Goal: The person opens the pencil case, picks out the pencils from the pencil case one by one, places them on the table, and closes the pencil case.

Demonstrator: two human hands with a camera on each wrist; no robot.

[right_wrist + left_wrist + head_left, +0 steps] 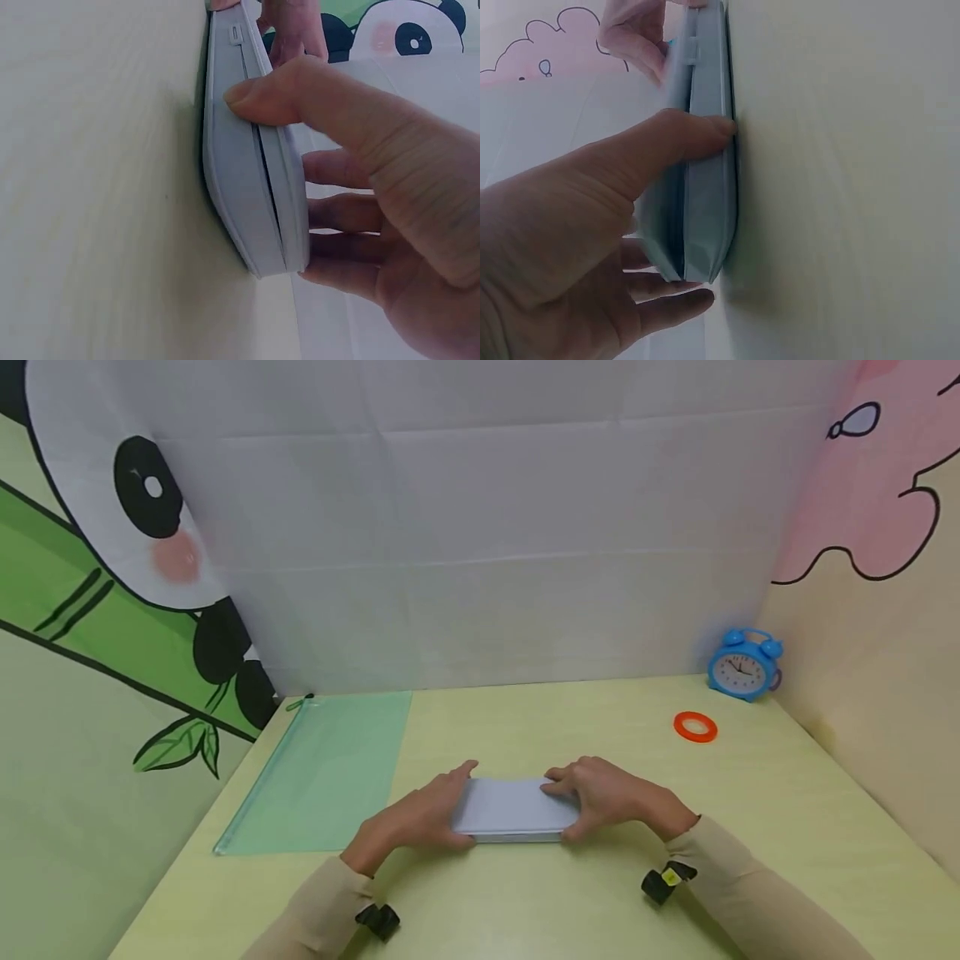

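Note:
A flat, light grey-blue case (513, 808) with a hinged lid and a small clasp lies on the table, its long side towards me. My left hand (426, 817) grips its left end, thumb against the front side and fingers round the far side. On the right end my right hand (606, 793) holds it the same way, fingers partly over the top. Both wrist views show a thin dark gap between lid (294, 202) and base (711, 195). What lies inside the case is hidden.
A green translucent zip folder (330, 777) lies flat at the left. Towards the back right are an orange-red ring (682, 732) and a blue twin-bell alarm clock (738, 670). A white sheet (487, 527) and painted walls border the pale table (750, 810).

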